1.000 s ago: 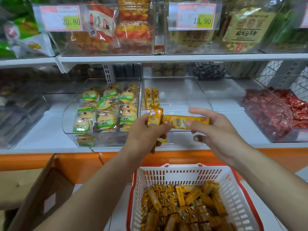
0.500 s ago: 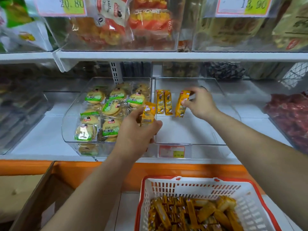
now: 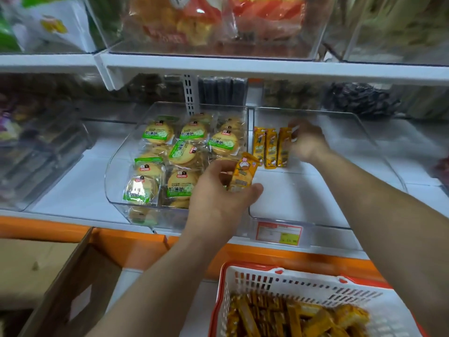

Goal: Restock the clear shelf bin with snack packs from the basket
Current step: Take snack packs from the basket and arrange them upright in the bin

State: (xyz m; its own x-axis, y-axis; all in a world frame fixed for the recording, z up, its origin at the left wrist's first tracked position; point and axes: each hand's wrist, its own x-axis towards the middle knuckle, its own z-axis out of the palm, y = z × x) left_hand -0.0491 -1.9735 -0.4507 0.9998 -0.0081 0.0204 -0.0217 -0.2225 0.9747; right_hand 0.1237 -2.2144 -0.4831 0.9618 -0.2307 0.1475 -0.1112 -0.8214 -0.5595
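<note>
A clear shelf bin (image 3: 328,221) stands on the lower shelf. Three orange snack packs (image 3: 271,148) lie side by side at its back left. My right hand (image 3: 307,142) is inside the bin, blurred, with its fingertips at the right edge of the third pack (image 3: 283,149). In front of the bin's left corner, my left hand (image 3: 218,198) grips another orange snack pack (image 3: 243,175) upright. Below, a white basket with a red rim (image 3: 291,283) holds several more orange packs (image 3: 291,317).
A clear bin of round green-labelled cookies (image 3: 179,154) sits directly left of the target bin. Further left is another clear bin (image 3: 36,154). The upper shelf (image 3: 243,66) overhangs. A price tag (image 3: 279,233) hangs on the bin front. A cardboard box (image 3: 60,288) stands bottom left.
My right hand carried a pack into the bin and laid it beside the two there. My left hand moved forward with its pack. The view moved closer to the shelf.
</note>
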